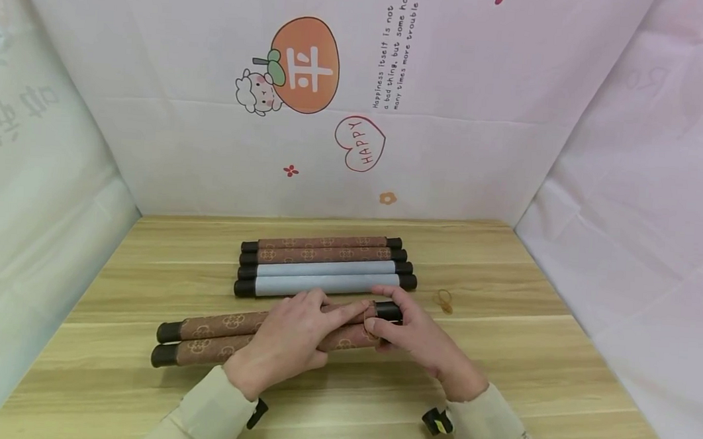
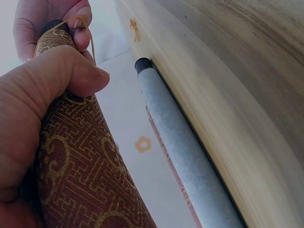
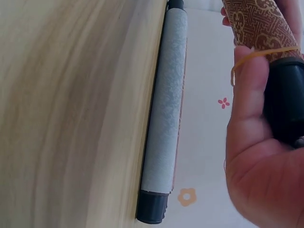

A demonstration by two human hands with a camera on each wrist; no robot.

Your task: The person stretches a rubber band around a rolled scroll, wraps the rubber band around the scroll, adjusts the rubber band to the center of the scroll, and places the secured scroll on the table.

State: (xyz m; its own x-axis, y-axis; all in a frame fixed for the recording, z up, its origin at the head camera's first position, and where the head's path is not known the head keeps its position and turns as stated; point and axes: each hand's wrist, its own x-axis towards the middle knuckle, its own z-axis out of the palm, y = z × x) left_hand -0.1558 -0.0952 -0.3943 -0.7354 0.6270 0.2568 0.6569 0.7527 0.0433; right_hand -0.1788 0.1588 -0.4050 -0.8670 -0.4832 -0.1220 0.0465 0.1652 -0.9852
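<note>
Head view: left hand [image 1: 288, 345] grips brown scrolls [image 1: 219, 350] toward desk's [image 1: 529, 361] front edge; right hand [image 1: 414, 335] pinches rubber band [image 3: 274, 52]. Probably banding; next needs steady hold.

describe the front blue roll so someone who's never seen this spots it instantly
Toward the back of the wooden table, four black-ended rolls lie side by side. Take the front one, the pale blue roll nearest the left hand. Of the two blue rolls it lies nearer; the row's patterned brown rolls lie farthest back.
</note>
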